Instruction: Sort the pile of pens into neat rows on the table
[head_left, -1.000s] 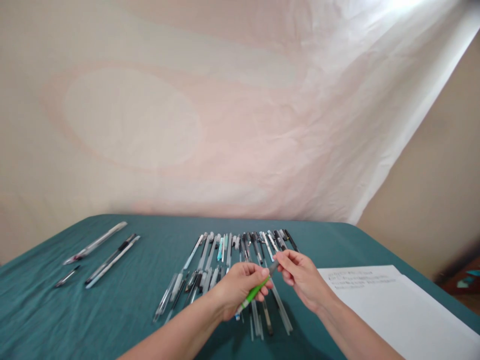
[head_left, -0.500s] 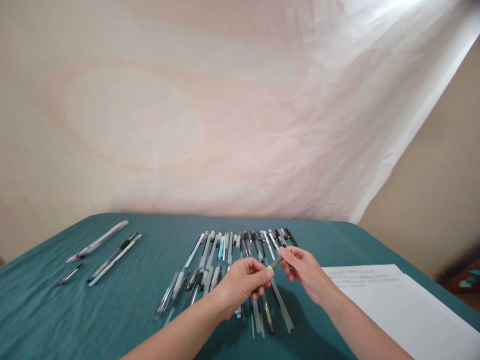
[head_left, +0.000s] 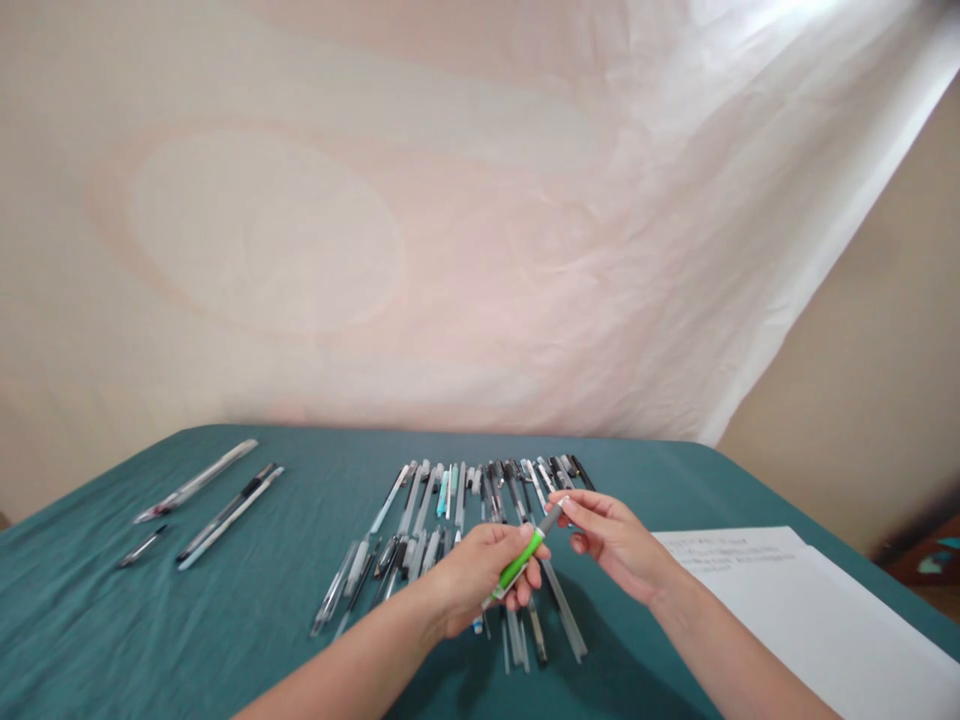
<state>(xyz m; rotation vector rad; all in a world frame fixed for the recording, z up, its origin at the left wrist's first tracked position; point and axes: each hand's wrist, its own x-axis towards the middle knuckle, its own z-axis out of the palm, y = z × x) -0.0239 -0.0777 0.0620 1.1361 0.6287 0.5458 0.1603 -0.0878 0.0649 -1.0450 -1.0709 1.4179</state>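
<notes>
My left hand [head_left: 486, 577] is closed round a green pen [head_left: 519, 563] and holds it slanted above a spread of several pens [head_left: 450, 520] on the teal tablecloth [head_left: 247, 620]. The pen's grey tip points up and right toward my right hand [head_left: 611, 543]. That hand hovers just right of the tip, its fingers loosely curled and slightly apart, with a thumb and forefinger close to the tip. I cannot tell whether they touch it.
Three separate pens [head_left: 225, 515] and a short dark one [head_left: 139, 548] lie at the table's left. A white sheet of paper [head_left: 810, 620] with a few written lines lies at the right. A pale cloth backdrop [head_left: 450, 220] hangs behind the table.
The green pen was drawn into my left fist half a second ago; now more of its green barrel shows again. My right hand has opened a little and sits just off the tip.
</notes>
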